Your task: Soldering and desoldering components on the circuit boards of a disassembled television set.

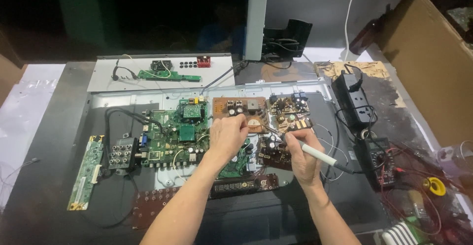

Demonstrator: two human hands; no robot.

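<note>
Over boards, right hand gripping soldering iron

Taking the large flat grey metal back panel under your hands as the landmark: to its upper right, at the bench's far edge, you have a big brown corrugated cardboard box, leaning with one broad plain face turned toward the panel. Off the panel's left edge lies a sheet of clear crinkled plastic wrapping on the white surface. Just past the panel's right edge sits a small black handheld meter with a rectangular display window too dim to read. You have small pale stickers on the green boards on the panel, too small to make out
</note>
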